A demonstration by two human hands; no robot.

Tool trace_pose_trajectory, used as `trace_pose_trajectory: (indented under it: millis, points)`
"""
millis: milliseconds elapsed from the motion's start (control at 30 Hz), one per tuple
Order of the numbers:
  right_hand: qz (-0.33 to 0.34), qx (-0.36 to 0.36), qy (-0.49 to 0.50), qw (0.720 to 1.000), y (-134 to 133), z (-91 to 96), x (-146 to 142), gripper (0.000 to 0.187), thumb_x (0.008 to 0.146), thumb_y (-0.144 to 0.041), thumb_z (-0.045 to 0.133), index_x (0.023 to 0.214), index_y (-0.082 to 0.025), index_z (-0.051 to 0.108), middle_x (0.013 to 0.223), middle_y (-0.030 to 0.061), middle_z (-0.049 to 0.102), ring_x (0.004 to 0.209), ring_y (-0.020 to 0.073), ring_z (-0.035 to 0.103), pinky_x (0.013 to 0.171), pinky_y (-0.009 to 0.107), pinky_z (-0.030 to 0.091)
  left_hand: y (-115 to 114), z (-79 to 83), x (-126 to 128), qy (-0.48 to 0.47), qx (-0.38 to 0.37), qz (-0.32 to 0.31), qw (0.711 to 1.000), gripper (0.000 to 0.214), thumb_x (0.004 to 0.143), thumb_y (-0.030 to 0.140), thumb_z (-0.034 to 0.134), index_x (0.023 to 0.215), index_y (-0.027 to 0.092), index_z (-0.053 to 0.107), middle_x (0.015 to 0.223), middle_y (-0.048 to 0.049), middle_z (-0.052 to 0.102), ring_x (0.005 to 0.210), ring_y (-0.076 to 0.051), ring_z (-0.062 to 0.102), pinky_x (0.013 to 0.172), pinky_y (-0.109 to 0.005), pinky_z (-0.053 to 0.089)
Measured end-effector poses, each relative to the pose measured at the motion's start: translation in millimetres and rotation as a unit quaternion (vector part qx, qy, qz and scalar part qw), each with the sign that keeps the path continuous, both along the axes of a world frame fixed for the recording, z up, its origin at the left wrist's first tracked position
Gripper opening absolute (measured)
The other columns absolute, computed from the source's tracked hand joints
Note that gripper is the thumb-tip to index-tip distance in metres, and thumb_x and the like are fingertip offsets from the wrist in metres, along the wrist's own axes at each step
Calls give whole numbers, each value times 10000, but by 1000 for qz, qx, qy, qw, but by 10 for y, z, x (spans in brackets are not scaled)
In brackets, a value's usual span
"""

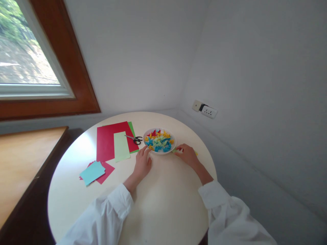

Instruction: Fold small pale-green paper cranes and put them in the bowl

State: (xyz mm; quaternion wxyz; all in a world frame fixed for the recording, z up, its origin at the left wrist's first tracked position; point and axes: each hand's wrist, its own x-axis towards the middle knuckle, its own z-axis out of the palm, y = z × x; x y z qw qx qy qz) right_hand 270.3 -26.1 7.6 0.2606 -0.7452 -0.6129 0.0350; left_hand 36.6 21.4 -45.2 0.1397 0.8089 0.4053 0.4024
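Observation:
A white plate full of small folded paper pieces in red, yellow, light green and blue stands toward the far side of the round table. At its left front edge is my left hand, fingers stretched toward the rim and thumb apart, with nothing held. My right hand is at the plate's right side, thumb and fingers pinched on a small light green paper piece close to the rim. The fingers partly cover that piece. A bit of yellow paper shows just beyond my right hand.
Left of the plate lie black-handled scissors, a light green strip, a red sheet and a green sheet. Nearer are light blue cards over pink ones. Walls border the round table; a socket is on the right wall.

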Motion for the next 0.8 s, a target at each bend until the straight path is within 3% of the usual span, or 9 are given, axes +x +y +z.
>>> trace_pose_trajectory:
  millis: [233, 367, 500, 633, 800]
  points:
    - [13, -28, -34, 999, 27, 55, -75, 123, 739, -170, 574, 714, -185, 694, 761, 47, 691, 674, 152, 602, 661, 261, 418, 12, -13, -4, -5, 0, 0, 1000, 486, 692, 31, 450, 1141, 211, 496, 1278, -110, 467, 1205, -265, 427, 989, -502, 375]
    - [23, -46, -53, 997, -47, 283, 31, 112, 699, -151, 591, 647, -190, 683, 705, 44, 681, 651, 161, 592, 619, 256, 396, -3, 3, 2, -4, 2, -3, 1000, 469, 706, 36, 445, 1142, 202, 489, 1267, -118, 478, 1210, -259, 424, 998, -489, 373]
    - [32, -21, -52, 998, -25, 565, 78, 117, 716, -172, 574, 718, -185, 690, 745, 52, 684, 666, 161, 578, 623, 258, 391, -6, 4, 2, -7, -4, -9, 1000, 464, 711, 40, 446, 1144, 204, 481, 1282, -118, 463, 1220, -260, 418, 998, -488, 373]
    - [84, 59, 15, 995, 210, 692, -93, 107, 713, -169, 577, 694, -176, 683, 694, 40, 674, 607, 142, 557, 614, 252, 408, 2, -8, -1, -11, -12, -8, 1000, 464, 705, 40, 448, 1142, 190, 488, 1285, -134, 456, 1230, -263, 412, 999, -481, 375]
    - [109, 97, 42, 988, 633, 623, -441, 136, 721, -137, 559, 749, -163, 690, 771, 51, 694, 694, 142, 603, 677, 241, 451, 9, -31, -4, -11, -13, -14, 1000, 479, 699, 29, 445, 1151, 184, 485, 1298, -134, 438, 1229, -250, 419, 1005, -453, 382]
